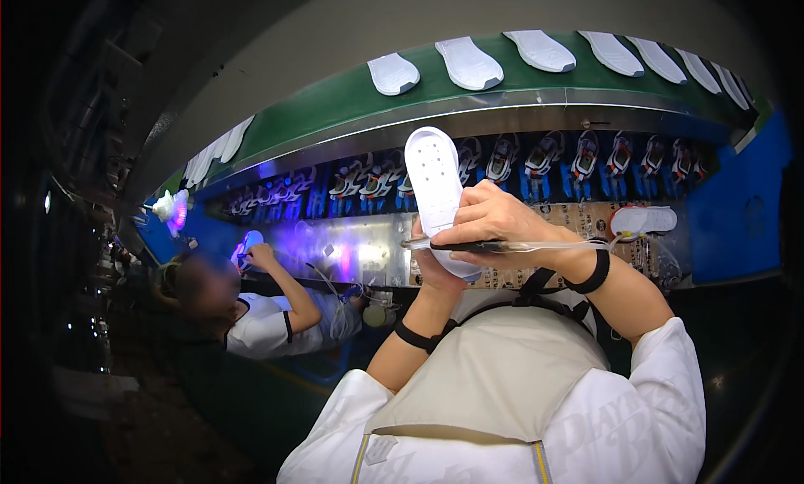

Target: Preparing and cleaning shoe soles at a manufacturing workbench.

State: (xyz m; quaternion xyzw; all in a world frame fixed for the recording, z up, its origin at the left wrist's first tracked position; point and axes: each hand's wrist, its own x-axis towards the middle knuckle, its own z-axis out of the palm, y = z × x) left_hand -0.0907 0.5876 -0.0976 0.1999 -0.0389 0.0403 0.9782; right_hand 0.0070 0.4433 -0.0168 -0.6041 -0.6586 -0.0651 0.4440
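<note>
A white shoe sole (435,178) stands nearly upright in front of me, its toe end away from me and a few small dark holes in its upper part. My left hand (437,275) is closed around its lower end from beneath. My right hand (502,220) grips a slim black-handled tool (469,246) with a pale metal tip, laid across the lower part of the sole. A clear tube (544,245) runs from the tool's handle past my right wrist. Whether the tip touches the sole I cannot tell.
Beyond my hands, shoe uppers (543,153) stand in a row on a lower shelf. Several white soles (469,63) lie on a green conveyor (335,103) above. Another sole (645,221) rests on the bench at right. A co-worker (276,316) sits at left, holding a sole.
</note>
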